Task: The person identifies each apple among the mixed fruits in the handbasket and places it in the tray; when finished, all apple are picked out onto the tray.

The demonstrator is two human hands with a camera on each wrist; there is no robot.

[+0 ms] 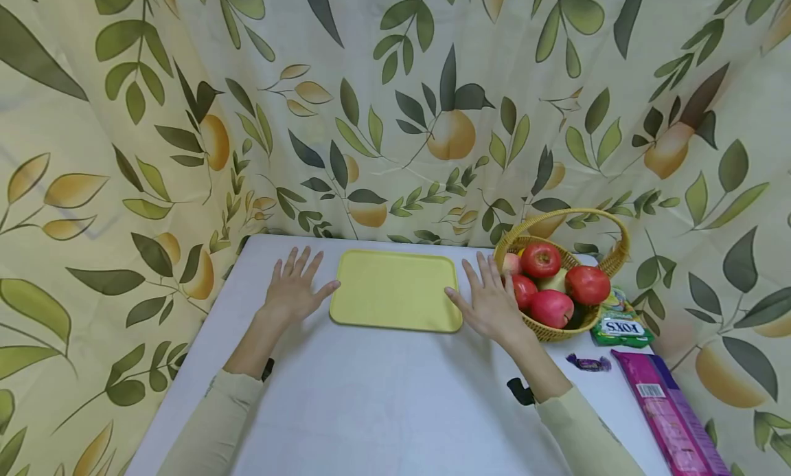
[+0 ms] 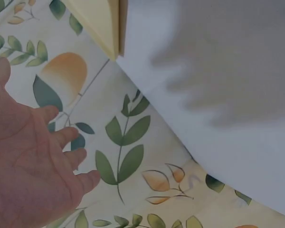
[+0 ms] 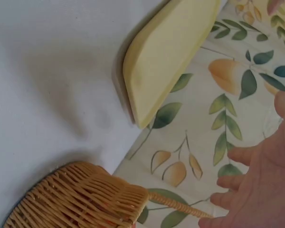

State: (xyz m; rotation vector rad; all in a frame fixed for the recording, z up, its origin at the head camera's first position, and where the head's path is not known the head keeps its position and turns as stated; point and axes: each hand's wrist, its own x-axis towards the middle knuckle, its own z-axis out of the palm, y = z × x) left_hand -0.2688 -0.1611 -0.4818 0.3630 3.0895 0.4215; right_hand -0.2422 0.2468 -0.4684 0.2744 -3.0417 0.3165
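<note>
My left hand (image 1: pixel 292 290) is held over the table left of a yellow tray (image 1: pixel 395 290), fingers spread and straight, holding nothing. On the tray's other side my right hand (image 1: pixel 491 303) is spread the same way, with nothing in it. Its fingertips overlap the left edge of a wicker basket (image 1: pixel 559 332) in the head view; contact cannot be told there. Red apples (image 1: pixel 552 308) and other fruit fill the basket. The left wrist view shows the left palm (image 2: pixel 33 161) apart from the tray. In the right wrist view the right palm (image 3: pixel 266 175) is apart from the basket's woven side (image 3: pixel 80 199).
Right of the basket lies a green FOX'S packet (image 1: pixel 621 325). A purple wrapped candy (image 1: pixel 588 363) and a long pink-purple packet (image 1: pixel 667 414) lie nearer along the white table's (image 1: pixel 383 400) right edge. A leaf-and-fruit patterned curtain (image 1: pixel 395 119) hangs behind and at both sides.
</note>
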